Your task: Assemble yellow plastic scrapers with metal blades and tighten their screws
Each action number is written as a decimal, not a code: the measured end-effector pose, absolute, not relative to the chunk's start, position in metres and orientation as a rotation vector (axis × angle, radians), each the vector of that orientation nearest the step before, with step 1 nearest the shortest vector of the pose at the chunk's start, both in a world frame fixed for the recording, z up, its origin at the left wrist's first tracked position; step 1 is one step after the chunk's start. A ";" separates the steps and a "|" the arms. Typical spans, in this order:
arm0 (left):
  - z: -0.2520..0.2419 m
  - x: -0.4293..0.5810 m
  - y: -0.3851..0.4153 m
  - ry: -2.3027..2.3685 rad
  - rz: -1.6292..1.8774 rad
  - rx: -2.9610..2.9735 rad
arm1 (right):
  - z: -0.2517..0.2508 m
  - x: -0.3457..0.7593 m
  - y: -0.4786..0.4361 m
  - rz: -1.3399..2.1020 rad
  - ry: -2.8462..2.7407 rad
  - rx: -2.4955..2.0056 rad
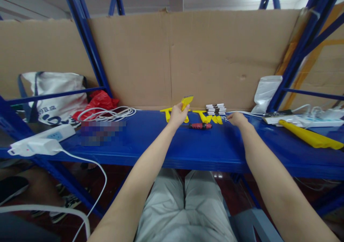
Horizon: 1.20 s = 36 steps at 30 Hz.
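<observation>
My left hand (177,115) is closed on a yellow scraper-like tool (187,100), its wide end pointing up. Beneath and beside that hand lie yellow T-shaped pieces (200,116) on the blue shelf. A red and black screwdriver (200,126) rests just in front of them. To its right are small yellow pieces (216,120) and a stack of white packets with dark bands (215,109). My right hand (237,119) is at the small metallic bits (224,118), its fingers pressed together; whatever they hold is too small to make out.
White power strips stand at the left (43,140) and right (319,120). A yellow long item (309,134) lies at the right. Coiled white cable (113,114), a red bag (100,101) and a cloth bag (57,95) sit left. Cardboard (134,56) backs the blue shelf (145,141).
</observation>
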State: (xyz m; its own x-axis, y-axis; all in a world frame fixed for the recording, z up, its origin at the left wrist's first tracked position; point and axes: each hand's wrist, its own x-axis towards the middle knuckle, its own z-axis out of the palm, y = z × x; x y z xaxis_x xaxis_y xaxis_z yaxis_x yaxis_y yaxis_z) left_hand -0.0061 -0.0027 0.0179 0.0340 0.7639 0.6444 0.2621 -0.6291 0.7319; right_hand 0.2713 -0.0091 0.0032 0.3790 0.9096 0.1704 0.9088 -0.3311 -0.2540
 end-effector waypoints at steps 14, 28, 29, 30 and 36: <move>0.023 0.001 -0.019 0.745 1.106 1.115 | -0.011 0.262 -0.005 -0.027 -1.658 -2.347; 0.007 0.008 -0.011 0.946 0.791 1.160 | -0.013 0.253 0.003 -0.254 -1.829 -2.333; 0.007 0.008 -0.012 0.946 0.784 1.161 | -0.013 0.253 0.003 -0.257 -1.830 -2.333; 0.007 0.008 -0.012 0.947 0.778 1.163 | -0.013 0.253 0.003 -0.254 -1.828 -2.335; 0.010 0.009 -0.017 0.964 0.766 1.180 | -0.010 0.249 -0.003 -0.142 -1.800 -2.317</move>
State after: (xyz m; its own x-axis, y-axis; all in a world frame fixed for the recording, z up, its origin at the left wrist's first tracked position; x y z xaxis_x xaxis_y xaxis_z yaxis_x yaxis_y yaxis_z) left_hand 0.0088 -0.0167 0.0098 0.4086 0.8887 -0.2080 -0.0013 0.2284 0.9736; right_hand 0.2491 -0.0028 -0.0104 0.2523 0.9468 0.1998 0.9664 -0.2360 -0.1017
